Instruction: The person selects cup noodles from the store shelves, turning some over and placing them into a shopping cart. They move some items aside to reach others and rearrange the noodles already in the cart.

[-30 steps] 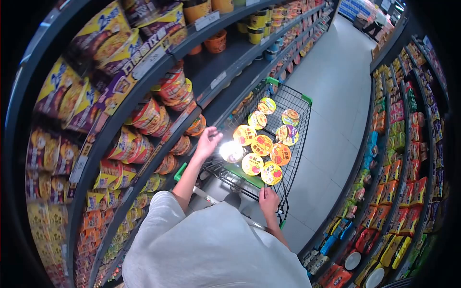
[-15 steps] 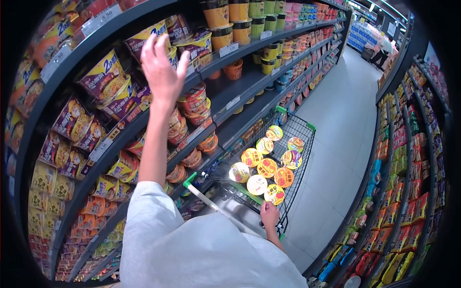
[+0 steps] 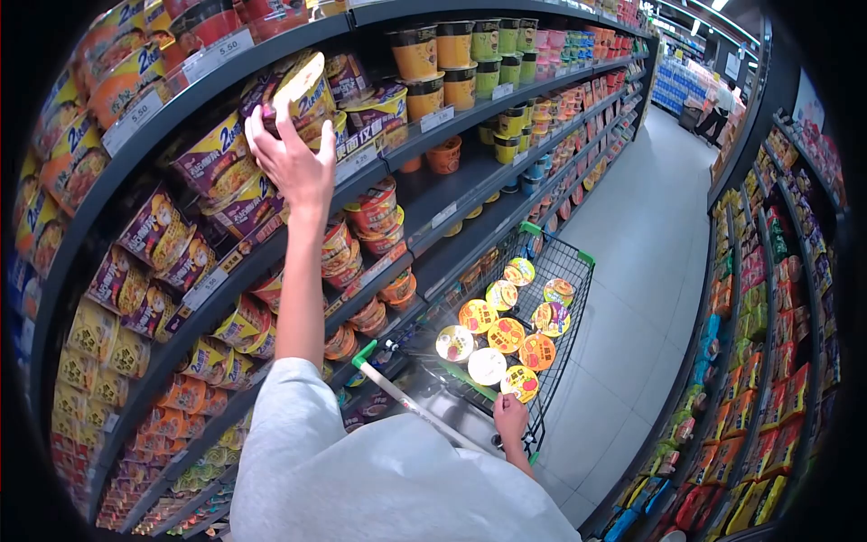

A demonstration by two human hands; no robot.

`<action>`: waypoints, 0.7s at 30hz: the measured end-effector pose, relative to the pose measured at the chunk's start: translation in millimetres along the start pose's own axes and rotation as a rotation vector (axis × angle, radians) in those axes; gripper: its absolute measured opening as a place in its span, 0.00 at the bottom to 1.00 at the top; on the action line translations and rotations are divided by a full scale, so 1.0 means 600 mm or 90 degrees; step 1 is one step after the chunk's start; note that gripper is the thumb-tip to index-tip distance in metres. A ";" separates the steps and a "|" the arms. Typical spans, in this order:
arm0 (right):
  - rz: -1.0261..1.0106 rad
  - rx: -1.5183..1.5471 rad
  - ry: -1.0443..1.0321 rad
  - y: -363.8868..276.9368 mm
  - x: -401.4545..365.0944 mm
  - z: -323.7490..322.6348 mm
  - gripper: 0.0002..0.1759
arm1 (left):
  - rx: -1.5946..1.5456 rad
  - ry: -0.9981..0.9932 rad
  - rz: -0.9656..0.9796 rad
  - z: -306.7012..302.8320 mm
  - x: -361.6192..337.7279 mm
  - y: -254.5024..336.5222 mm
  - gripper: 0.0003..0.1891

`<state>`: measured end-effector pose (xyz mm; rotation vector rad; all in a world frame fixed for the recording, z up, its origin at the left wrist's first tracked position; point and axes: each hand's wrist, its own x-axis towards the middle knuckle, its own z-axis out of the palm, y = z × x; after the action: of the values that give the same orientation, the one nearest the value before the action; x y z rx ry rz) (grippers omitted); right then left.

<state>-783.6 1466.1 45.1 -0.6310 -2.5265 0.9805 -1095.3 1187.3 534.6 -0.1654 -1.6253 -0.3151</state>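
My left hand (image 3: 293, 167) is raised to the shelf with its fingers spread. Its index fingertip reaches the pale lid of a purple-and-yellow instant noodle tub (image 3: 312, 98), which tips forward from the row; the thumb is apart at the tub's lower front. More purple noodle tubs (image 3: 215, 161) stand to the left of this hand. My right hand (image 3: 510, 417) is closed at the near end of the shopping cart (image 3: 578, 289), beside a yellow-lidded noodle tub (image 3: 520, 384). What its fingers hold is hidden. Several other round-lidded tubs (image 3: 506, 335) lie in the cart.
The cart's handle (image 3: 406, 397) crosses in front of my body. Shelves of noodle cups (image 3: 420, 54) run along the left, and racks of bagged packets (image 3: 731, 388) line the right. Between them runs a tiled aisle (image 3: 646, 244), with a person (image 3: 718, 113) at its far end.
My left hand has come slightly down, and the noodle tub under it now tilts forward, showing its lid. My right hand stays at the cart. The view has shifted slightly.
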 end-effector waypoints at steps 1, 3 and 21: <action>0.005 0.002 -0.005 -0.001 0.001 -0.001 0.15 | -0.026 0.011 -0.028 -0.006 -0.012 0.011 0.41; 0.006 0.000 -0.014 -0.001 0.000 -0.002 0.15 | -0.163 0.034 -0.118 -0.009 -0.036 0.027 0.41; 0.030 0.012 -0.050 -0.002 0.002 -0.004 0.14 | -0.943 -0.090 -0.796 0.024 -0.043 0.026 0.54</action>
<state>-783.8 1467.4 47.6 -0.6624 -2.5784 1.0642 -1102.5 1208.9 509.8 -0.2492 -1.1048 -2.4579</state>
